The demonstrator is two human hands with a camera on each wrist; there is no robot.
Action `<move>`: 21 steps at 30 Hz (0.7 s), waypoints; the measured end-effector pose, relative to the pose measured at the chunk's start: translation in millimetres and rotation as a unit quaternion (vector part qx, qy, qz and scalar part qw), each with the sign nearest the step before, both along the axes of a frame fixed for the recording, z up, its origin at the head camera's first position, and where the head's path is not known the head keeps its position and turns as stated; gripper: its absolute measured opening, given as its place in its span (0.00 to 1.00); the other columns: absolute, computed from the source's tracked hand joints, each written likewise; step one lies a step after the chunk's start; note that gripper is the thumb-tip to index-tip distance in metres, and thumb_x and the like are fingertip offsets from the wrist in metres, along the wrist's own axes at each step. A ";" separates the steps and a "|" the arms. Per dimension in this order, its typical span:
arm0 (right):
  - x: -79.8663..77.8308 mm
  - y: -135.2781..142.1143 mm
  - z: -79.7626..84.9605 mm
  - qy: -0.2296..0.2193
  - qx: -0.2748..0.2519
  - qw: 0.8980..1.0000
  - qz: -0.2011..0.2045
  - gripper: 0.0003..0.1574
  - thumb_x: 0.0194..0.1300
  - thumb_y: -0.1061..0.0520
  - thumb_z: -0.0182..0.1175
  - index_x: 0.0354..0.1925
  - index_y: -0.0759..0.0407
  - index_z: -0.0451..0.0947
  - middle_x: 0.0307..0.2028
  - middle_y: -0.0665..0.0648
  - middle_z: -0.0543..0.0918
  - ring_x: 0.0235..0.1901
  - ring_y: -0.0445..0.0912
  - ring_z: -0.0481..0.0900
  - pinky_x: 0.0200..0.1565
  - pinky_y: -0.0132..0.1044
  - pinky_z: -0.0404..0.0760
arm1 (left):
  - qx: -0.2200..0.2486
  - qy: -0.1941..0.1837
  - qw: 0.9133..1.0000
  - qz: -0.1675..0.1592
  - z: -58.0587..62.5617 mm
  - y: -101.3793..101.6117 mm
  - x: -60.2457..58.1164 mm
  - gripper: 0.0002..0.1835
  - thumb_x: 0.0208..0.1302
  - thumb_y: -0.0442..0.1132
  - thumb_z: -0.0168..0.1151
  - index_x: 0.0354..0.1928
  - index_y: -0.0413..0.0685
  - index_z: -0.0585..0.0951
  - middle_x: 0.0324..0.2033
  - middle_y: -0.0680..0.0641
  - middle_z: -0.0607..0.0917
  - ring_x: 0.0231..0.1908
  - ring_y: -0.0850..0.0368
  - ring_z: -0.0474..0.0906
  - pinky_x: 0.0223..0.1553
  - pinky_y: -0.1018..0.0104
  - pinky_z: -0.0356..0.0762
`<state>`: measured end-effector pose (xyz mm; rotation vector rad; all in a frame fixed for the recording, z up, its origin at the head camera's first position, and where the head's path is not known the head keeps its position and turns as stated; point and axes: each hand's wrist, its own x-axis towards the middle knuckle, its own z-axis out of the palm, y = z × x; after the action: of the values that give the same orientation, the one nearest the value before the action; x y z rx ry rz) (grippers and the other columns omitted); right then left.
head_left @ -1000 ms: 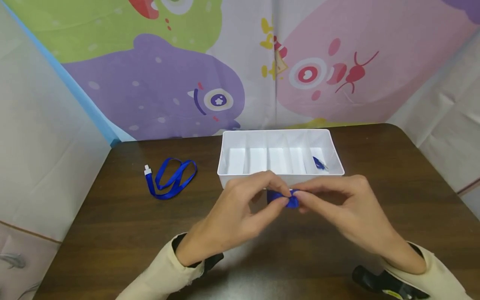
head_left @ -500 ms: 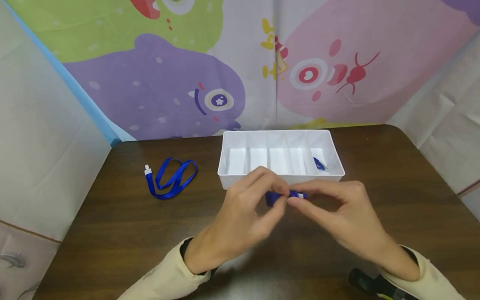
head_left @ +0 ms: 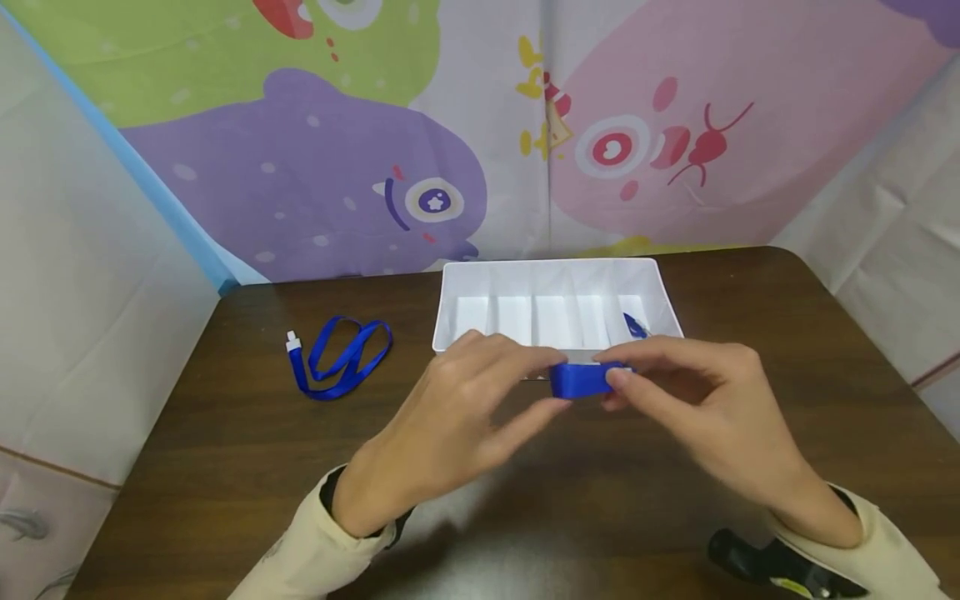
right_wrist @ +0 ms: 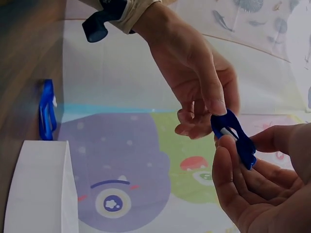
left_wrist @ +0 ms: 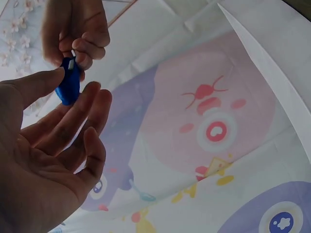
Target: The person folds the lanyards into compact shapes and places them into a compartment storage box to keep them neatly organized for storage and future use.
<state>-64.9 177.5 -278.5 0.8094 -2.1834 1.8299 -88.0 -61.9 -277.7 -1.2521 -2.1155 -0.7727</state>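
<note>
A blue lanyard [head_left: 582, 381], folded into a short flat loop, is held in the air between both hands in front of the tray. A white plastic piece [right_wrist: 227, 132] shows inside the loop in the right wrist view. My right hand [head_left: 708, 417] pinches one end between thumb and fingers. At the other end, my left hand [head_left: 450, 421] holds the band by its edges with thumb and forefinger; its other fingers are loosely bent in the left wrist view. Another blue lanyard [head_left: 348, 362] with a white clip [head_left: 293, 341] lies loosely looped on the table at left.
A white divided tray [head_left: 517, 350] stands behind the hands. Its rightmost compartment contains a small blue item [head_left: 636, 326], partly hidden by my right hand. The dark wooden table [head_left: 225, 475] meets a cartoon-printed cloth [head_left: 517, 208] at the back.
Both hands had their fingertips close together on the lanyard; now they are farther apart and a broad blue face of the band shows. The right hand has shifted slightly right.
</note>
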 end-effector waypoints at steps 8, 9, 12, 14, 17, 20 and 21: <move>-3.1 3.5 0.5 -0.022 0.012 1.000 0.008 0.15 0.62 0.74 0.63 0.46 0.65 0.84 0.34 0.60 0.87 0.30 0.49 0.87 0.36 0.37 0.86 | -0.008 0.024 1.000 0.006 0.8 -2.3 -0.1 0.12 0.62 0.39 0.71 0.45 0.43 0.84 0.32 0.53 0.86 0.32 0.61 0.79 0.36 0.66 0.70; -3.2 3.5 0.6 -0.024 0.012 1.000 0.010 0.15 0.62 0.74 0.63 0.46 0.65 0.84 0.34 0.60 0.88 0.30 0.49 0.87 0.36 0.37 0.86 | -0.007 0.026 1.000 0.006 1.0 -2.4 0.0 0.12 0.61 0.39 0.71 0.44 0.43 0.84 0.32 0.53 0.86 0.31 0.61 0.79 0.35 0.66 0.70; -2.9 2.8 0.4 -0.026 0.008 0.999 0.018 0.15 0.61 0.74 0.64 0.46 0.65 0.84 0.35 0.61 0.87 0.30 0.50 0.87 0.36 0.38 0.86 | -0.005 0.015 1.000 -0.008 2.0 -3.1 -0.4 0.12 0.60 0.37 0.71 0.44 0.43 0.83 0.33 0.52 0.86 0.33 0.61 0.79 0.36 0.67 0.71; -2.4 2.4 -0.2 -0.019 0.012 1.000 0.022 0.16 0.60 0.75 0.64 0.46 0.64 0.85 0.36 0.60 0.87 0.31 0.50 0.87 0.37 0.38 0.86 | 0.002 -0.025 0.999 -0.037 2.7 -4.1 -1.1 0.14 0.61 0.37 0.71 0.47 0.43 0.82 0.34 0.53 0.86 0.35 0.63 0.79 0.40 0.68 0.73; -1.8 0.5 -1.2 0.018 0.022 0.999 0.026 0.19 0.58 0.77 0.65 0.47 0.65 0.85 0.38 0.60 0.88 0.33 0.49 0.87 0.38 0.38 0.85 | 0.019 -0.121 0.989 -0.081 3.5 -4.9 -1.6 0.18 0.62 0.39 0.70 0.52 0.43 0.79 0.35 0.55 0.85 0.37 0.67 0.79 0.45 0.70 0.77; -1.5 -1.7 -2.8 0.070 0.038 0.996 0.025 0.21 0.56 0.78 0.66 0.48 0.65 0.84 0.40 0.59 0.88 0.35 0.48 0.87 0.41 0.36 0.85 | 0.028 -0.194 0.976 -0.100 3.0 -3.7 -1.6 0.14 0.66 0.41 0.67 0.51 0.45 0.80 0.32 0.58 0.83 0.35 0.72 0.77 0.43 0.75 0.76; -1.7 -2.4 -3.3 0.088 0.040 0.995 0.026 0.22 0.55 0.78 0.67 0.48 0.65 0.84 0.41 0.59 0.88 0.36 0.48 0.87 0.42 0.35 0.84 | 0.027 -0.203 0.974 -0.099 2.7 -3.2 -1.6 0.11 0.68 0.41 0.66 0.48 0.46 0.81 0.31 0.59 0.83 0.34 0.73 0.76 0.41 0.76 0.76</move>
<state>-66.6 175.1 -281.8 1.0121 -2.1547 1.6330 -89.6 -65.1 -275.0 -1.3832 -2.2840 -1.2559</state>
